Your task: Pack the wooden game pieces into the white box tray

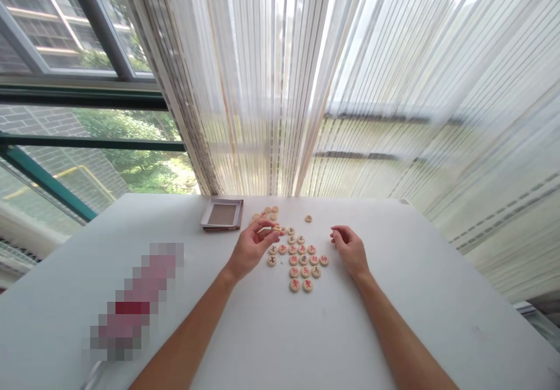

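Observation:
My left hand point(251, 247) pinches a Chinese chess piece point(276, 228) between thumb and fingertips, just above the table. Under and beside those fingers are further round wooden pieces. Several pieces with red or black characters lie in short rows between my hands, among them a red-marked piece point(324, 260) at the right end of one row. My right hand point(350, 252) rests to the right of these rows, its fingers curled together, and no piece shows in it. A lone black-marked piece point(308, 218) lies farther back, between the hands.
An open shallow box point(222, 213) sits at the back left of the white table point(420, 296). Near it lies a loose cluster of pieces point(274, 209). A pixelated pinkish object point(135, 302) is at the left. Striped sheer curtains point(262, 86) hang behind the table's back edge.

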{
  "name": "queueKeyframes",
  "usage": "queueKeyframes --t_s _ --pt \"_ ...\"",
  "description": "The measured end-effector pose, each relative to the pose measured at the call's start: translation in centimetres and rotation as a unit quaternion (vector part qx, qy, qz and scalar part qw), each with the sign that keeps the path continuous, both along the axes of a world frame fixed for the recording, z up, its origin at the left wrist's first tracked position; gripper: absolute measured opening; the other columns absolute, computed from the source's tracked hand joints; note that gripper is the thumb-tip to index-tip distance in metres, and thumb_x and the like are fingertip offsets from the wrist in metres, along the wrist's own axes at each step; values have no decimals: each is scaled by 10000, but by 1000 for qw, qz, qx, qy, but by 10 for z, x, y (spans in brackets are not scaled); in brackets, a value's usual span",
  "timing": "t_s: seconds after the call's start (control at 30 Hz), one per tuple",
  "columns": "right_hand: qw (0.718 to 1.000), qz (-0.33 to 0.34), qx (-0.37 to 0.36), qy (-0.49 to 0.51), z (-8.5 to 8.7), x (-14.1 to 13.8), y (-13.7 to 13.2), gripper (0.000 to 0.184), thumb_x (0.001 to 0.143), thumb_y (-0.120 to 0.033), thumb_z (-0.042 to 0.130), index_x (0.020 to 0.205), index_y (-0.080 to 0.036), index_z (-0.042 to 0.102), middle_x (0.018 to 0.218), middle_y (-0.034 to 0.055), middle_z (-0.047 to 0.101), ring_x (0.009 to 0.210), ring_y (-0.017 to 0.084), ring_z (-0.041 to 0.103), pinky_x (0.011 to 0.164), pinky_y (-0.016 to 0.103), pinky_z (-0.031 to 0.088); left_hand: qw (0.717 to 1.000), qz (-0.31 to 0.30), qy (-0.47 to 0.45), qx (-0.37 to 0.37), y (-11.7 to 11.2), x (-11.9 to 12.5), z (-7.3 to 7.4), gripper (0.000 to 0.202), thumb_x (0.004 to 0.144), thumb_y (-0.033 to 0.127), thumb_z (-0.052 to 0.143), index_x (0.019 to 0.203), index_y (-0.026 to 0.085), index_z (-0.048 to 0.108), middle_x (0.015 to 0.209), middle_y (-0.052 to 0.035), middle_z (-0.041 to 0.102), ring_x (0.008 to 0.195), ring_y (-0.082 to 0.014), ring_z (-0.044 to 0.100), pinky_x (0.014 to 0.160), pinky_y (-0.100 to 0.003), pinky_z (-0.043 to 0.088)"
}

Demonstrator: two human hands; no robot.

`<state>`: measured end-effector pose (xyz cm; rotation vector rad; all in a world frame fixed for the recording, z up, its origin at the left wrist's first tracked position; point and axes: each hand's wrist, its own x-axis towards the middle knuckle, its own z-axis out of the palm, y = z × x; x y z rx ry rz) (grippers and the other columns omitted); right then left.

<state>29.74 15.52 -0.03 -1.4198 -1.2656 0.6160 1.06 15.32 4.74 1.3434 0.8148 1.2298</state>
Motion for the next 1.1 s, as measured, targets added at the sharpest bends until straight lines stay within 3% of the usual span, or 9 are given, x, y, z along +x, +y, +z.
queueKeyframes --t_s 0.13,0.3,0.43,0.57,0.73,0.97,1.1 --pt "1000 -8 8 -10 1 -2 0 386 842 -515 581 973 -164 675 813 82 722 708 217 681 642 323 547 995 6 85 50 -28 -5 -20 220 811 332 749 866 148 640 1109 -90 640 980 -205 682 894 -378 598" --pt "998 -21 34 -58 13 -13 -10 322 878 -465 553 992 -186 668 871 91 720 794 234 664 673 332 532 974 22 166 151 -48 -8 -35 125 831 287 724 842 174 672 1027 -90 651 975 -207 663 861 -362 603" --pt "992 30 56 -105 30 -35 -36 244 889 -428 560 962 -230 683 899 80 708 747 221 620 667 341 534 952 52 206 221 -55 -8 -32 103 834 262 724 851 205 641 984 -69 666 910 -197 657 844 -358 582" --pt "963 196 97 -160 44 -63 -64 169 947 -337 519 975 -240 655 859 64 689 707 192 598 681 334 527 939 75 216 258 -61 -6 -29 154 832 262 732 871 223 588 950 -58 663 888 -199 652 826 -351 569" --pt "947 286 68 -128 50 -87 -85 110 946 -303 559 981 -243 645 839 38 691 721 178 619 688 310 526 935 69 205 280 -69 -3 -31 178 833 243 736 876 227 564 931 -50 644 863 -188 654 786 -327 569" --pt "952 305 -6 -12 46 -94 -87 114 926 -331 609 937 -219 631 825 22 667 749 166 647 685 276 535 933 57 205 291 -73 -2 -29 181 825 205 743 889 221 574 942 -47 634 889 -184 653 804 -315 562" --pt "955 294 -22 14 44 -91 -83 147 920 -351 622 965 -212 626 842 25 662 762 174 658 705 292 551 939 39 208 271 -71 -3 -28 232 851 211 714 1058 224 610 1010 -66 649 861 -177 655 813 -324 569"
